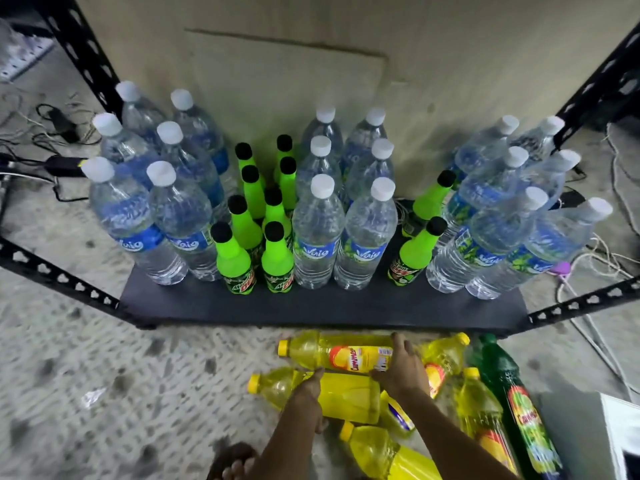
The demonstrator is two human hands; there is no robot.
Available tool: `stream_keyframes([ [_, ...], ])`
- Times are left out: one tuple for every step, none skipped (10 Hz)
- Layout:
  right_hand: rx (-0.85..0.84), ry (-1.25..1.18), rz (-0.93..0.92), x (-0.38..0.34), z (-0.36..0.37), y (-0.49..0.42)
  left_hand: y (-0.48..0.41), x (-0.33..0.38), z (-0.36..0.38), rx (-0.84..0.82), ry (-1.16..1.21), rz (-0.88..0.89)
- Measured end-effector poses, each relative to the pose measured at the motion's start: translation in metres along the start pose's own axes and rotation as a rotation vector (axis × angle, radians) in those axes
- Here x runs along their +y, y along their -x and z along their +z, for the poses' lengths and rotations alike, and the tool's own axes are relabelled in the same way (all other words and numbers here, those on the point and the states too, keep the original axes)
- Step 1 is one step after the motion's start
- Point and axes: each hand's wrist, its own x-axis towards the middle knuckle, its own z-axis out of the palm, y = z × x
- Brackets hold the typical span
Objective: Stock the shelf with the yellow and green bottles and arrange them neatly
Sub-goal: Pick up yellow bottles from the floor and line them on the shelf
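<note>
I look down on the black shelf [322, 306], its deck crowded with rows of clear water bottles [317, 233] and bright green bottles [233, 261], only the front strip bare. Below it, on the concrete floor [104, 358], yellow bottles [481, 410] and one dark green bottle [512, 393] lie in a heap. My right hand [403, 367] curls over the top yellow bottle [343, 355], my left hand [310, 391] around the one beneath [332, 393]; I cannot tell how firm either grip is. Lifting two at once, I judge one could slip, or knock over the front row on landing
</note>
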Motion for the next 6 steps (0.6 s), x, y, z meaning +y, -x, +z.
stream_keyframes([
  [0.038, 0.207, -0.137, 0.002, -0.002, 0.000, -0.032, 0.004, -0.005, 0.022, -0.060, 0.173],
  [-0.024, 0.442, -0.309, 0.000, 0.002, -0.003, -0.069, -0.007, -0.009, 0.078, -0.045, 0.219],
  [-0.056, 0.569, -0.379, -0.006, 0.009, -0.006, -0.177, -0.004, -0.028, 0.348, -0.080, 0.211],
  [-0.003, 0.622, -0.399, -0.010, 0.015, -0.006, -0.149, 0.000, -0.030, 0.480, -0.100, 0.211],
  [0.019, 0.693, -0.406, -0.012, 0.024, -0.012, -0.028, 0.008, -0.037, 0.512, -0.124, 0.303],
  [0.016, 0.734, -0.409, -0.015, 0.027, -0.016, -0.023, 0.011, -0.048, 0.575, -0.237, 0.382],
])
